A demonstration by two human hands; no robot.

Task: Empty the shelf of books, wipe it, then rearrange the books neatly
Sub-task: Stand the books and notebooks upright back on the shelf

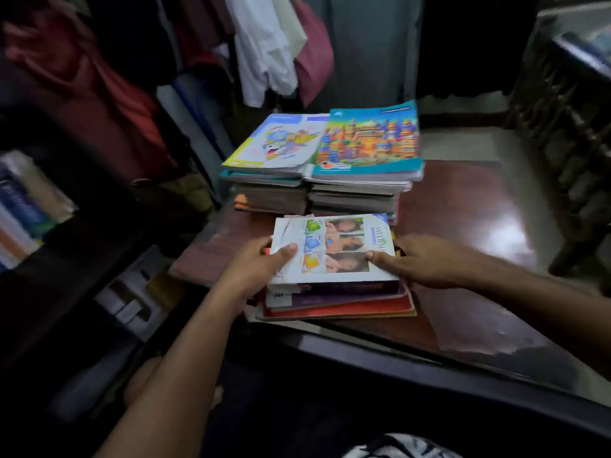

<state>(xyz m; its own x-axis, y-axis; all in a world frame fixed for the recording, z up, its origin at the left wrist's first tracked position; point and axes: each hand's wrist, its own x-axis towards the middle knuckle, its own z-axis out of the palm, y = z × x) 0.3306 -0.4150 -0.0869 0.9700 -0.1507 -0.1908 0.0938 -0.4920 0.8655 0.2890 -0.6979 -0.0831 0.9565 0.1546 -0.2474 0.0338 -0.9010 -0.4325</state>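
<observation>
A white-covered book (334, 247) tops a short near pile (337, 300) on the glossy brown table (463, 206); beneath it at least three more covers show at the edges, purple, red and orange, though the exact number in the pile cannot be told. Two hands hold this top book from either side. The left hand (256, 271) grips its left edge, thumb lying over the cover and fingers curled under. The right hand (420, 261) grips the right edge, thumb on the cover and the remaining fingers bent round the side. Behind the near pile, touching or just beside it, stand two taller stacks set side by side: the left stack (271, 190) is topped by a pale book with a cartoon picture (281, 142), the right stack (360, 193) by a teal book showing coloured buildings (370, 140). The books within each stack are too many and too blurred to count. At the far left, one shelf (39, 246) holds a row of books (23, 209), blurred. Clothes (264, 44) hang behind the table. One dark wooden chair (568, 133) stands at the right.
</observation>
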